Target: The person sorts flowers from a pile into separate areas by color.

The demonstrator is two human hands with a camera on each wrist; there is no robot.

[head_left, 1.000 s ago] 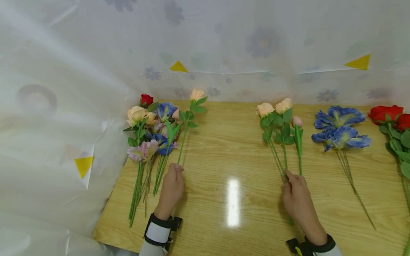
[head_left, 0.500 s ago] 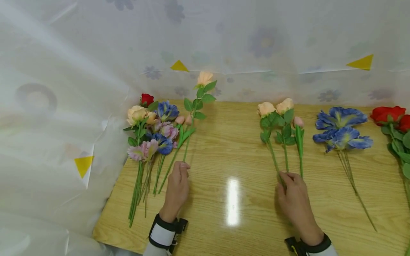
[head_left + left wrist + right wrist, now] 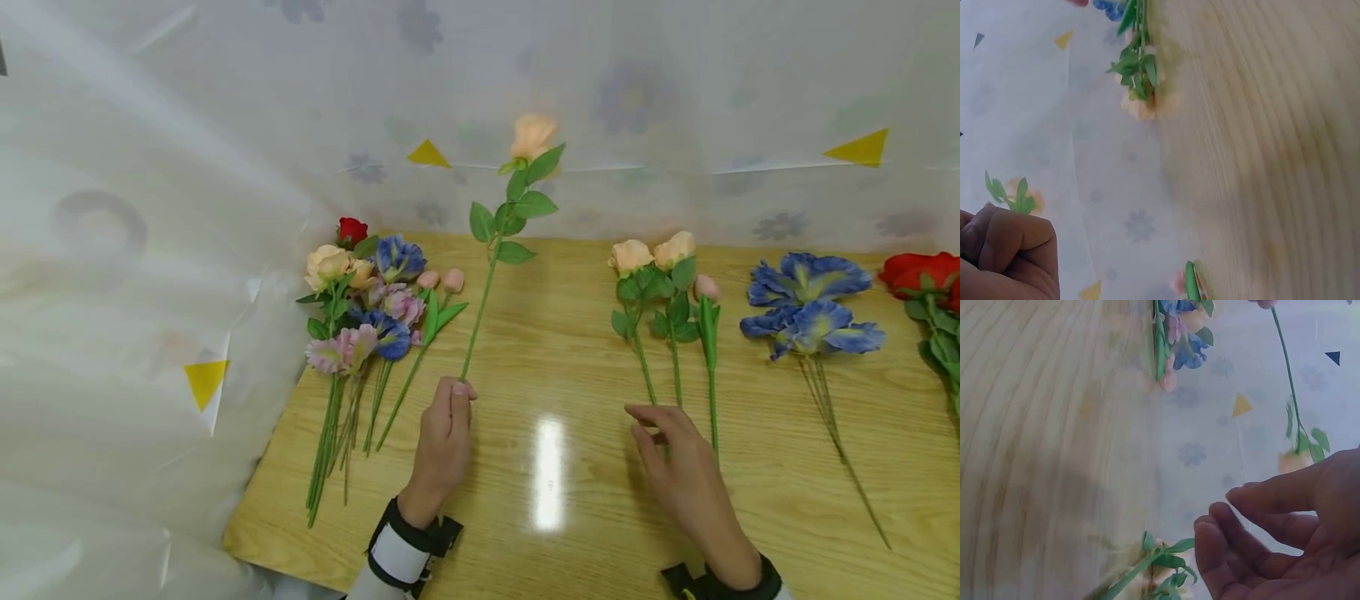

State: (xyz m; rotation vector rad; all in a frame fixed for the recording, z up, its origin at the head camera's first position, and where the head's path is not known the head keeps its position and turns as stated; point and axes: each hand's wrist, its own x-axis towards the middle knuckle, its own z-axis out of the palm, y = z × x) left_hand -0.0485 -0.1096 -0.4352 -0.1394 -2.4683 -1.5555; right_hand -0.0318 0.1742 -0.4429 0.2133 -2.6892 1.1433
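Note:
My left hand (image 3: 444,437) pinches the green stem of a peach rose (image 3: 534,137), raised off the table with its bloom up and leaning right. In the left wrist view its fingers (image 3: 1019,234) are curled, hiding part of the stem. My right hand (image 3: 682,467) hovers over the lower stems of two peach roses (image 3: 630,257) lying on the table, and a pink tulip (image 3: 707,288) lies just right of them. Loosely bent, with a gap between thumb and fingertips, the right fingers (image 3: 1213,544) hold nothing in the right wrist view.
At the left of the wooden table (image 3: 570,350) lies a mixed group: a red rose (image 3: 352,231), peach roses (image 3: 327,265), blue flowers (image 3: 399,257), lilac flowers (image 3: 345,350) and pink tulips (image 3: 453,280). Blue irises (image 3: 813,325) and red roses (image 3: 918,273) lie right. A plastic sheet (image 3: 480,75) stands behind.
My left hand has lifted the peach rose up and to the right, away from the left group. The right hand has let go of a rose stem and moved slightly left.

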